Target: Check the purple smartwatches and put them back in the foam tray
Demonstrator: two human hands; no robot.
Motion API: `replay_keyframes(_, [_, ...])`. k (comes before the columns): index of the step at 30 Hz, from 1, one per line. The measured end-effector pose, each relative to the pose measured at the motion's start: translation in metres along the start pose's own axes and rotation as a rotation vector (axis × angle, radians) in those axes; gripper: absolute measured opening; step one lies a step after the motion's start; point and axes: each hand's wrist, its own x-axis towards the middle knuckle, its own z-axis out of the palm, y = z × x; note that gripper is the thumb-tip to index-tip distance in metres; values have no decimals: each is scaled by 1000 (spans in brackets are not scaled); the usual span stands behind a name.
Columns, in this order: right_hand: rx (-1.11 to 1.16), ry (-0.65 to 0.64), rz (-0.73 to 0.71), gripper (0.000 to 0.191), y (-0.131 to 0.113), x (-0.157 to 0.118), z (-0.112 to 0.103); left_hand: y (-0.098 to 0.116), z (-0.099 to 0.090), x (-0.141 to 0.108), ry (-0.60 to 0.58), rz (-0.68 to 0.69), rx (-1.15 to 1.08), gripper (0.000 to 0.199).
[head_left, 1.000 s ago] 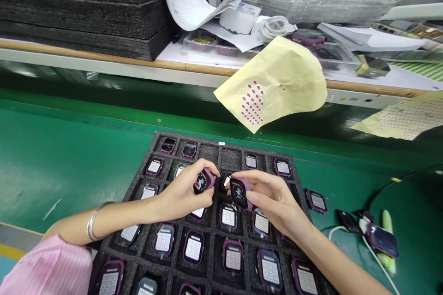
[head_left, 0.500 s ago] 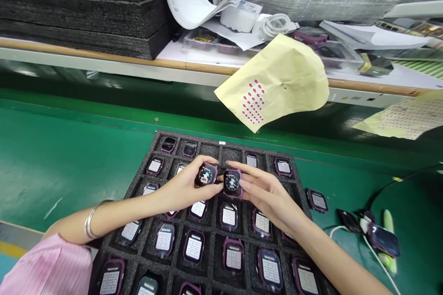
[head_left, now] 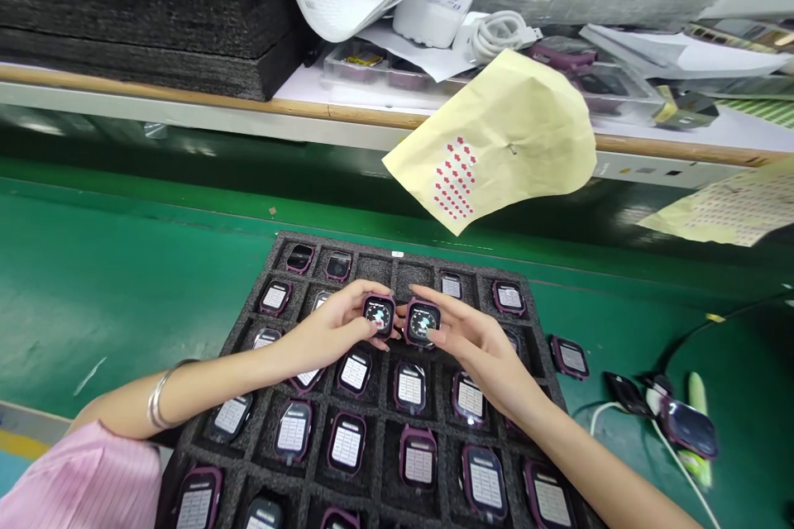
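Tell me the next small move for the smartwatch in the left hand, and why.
I'd probably have the left hand ease its thumb toward the edge of its purple-framed smartwatch, since the thumb tip overlaps the lit screen and hides part of its lower area.

Rough, matt black foam forms the tray [head_left: 385, 419] — glossy, glassy watch screens [head_left: 410, 387] — and the bangle [head_left: 157, 397] gleams, smooth metal.

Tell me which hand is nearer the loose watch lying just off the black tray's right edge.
Right. The right hand is over the tray, left of the loose watch; the left hand is farther left.
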Motion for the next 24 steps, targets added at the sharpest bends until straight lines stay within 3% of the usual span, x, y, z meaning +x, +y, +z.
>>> replay_keyframes(24, [-221, 128, -115, 33, 1, -5, 1, -3, 3, -1, -44, 44, -4, 24])
